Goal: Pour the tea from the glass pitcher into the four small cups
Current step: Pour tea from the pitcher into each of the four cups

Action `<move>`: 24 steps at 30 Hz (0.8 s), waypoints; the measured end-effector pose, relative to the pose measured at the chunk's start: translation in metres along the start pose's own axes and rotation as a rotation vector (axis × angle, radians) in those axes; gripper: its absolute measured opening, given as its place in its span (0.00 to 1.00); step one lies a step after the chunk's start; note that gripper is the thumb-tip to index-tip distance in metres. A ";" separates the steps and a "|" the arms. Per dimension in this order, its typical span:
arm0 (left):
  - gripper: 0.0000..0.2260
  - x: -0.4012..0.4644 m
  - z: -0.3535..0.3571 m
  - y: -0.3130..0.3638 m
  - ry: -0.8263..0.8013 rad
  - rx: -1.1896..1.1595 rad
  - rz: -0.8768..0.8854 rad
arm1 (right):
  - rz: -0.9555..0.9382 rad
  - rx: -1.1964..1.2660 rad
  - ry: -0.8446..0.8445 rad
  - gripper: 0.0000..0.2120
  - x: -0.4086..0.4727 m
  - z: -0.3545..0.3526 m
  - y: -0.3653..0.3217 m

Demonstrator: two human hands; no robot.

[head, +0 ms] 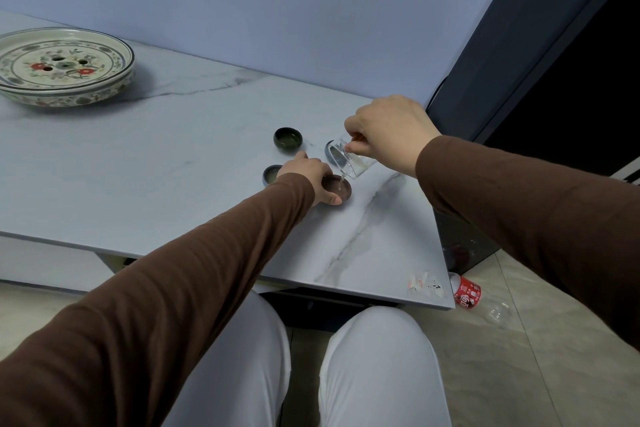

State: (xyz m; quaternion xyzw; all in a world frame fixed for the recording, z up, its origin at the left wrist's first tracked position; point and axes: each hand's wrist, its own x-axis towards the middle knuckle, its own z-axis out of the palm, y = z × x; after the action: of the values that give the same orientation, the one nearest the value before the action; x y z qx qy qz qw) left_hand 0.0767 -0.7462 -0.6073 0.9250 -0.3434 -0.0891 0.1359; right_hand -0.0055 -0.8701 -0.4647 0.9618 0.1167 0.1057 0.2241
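My right hand (388, 132) grips the clear glass pitcher (349, 163), tipped steeply to the left with its spout over the brown cup (341, 192). A thin stream of pale tea runs from the spout into that cup. My left hand (310, 177) holds the brown cup at its rim on the table. A dark green cup (287, 138) stands behind. A grey-blue cup (272, 174) sits left of my left hand, partly hidden by it. Another grey cup (333, 151) shows behind the pitcher, mostly covered by the glass.
A large round ceramic tea tray (65, 68) with a flower pattern stands at the far left of the marble table (173, 166). The table's right edge is close to the cups. A plastic bottle (467, 291) lies on the floor at the right. My knees are under the near edge.
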 end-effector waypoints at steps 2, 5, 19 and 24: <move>0.30 0.000 0.000 0.000 -0.003 0.006 -0.001 | 0.009 0.008 -0.001 0.12 0.000 0.001 0.000; 0.30 0.000 -0.001 0.001 -0.007 0.012 -0.002 | 0.022 0.028 -0.003 0.13 -0.001 0.001 0.001; 0.28 0.000 -0.001 0.002 -0.016 0.011 -0.014 | 0.189 0.259 -0.032 0.15 -0.019 0.016 0.014; 0.28 0.002 -0.002 0.004 -0.027 0.031 -0.027 | 0.421 0.509 -0.046 0.17 -0.040 0.041 0.027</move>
State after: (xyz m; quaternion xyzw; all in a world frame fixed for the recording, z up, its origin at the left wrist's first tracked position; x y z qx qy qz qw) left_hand 0.0759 -0.7501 -0.6042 0.9302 -0.3342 -0.0981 0.1159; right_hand -0.0285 -0.9212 -0.4945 0.9920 -0.0669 0.0955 -0.0475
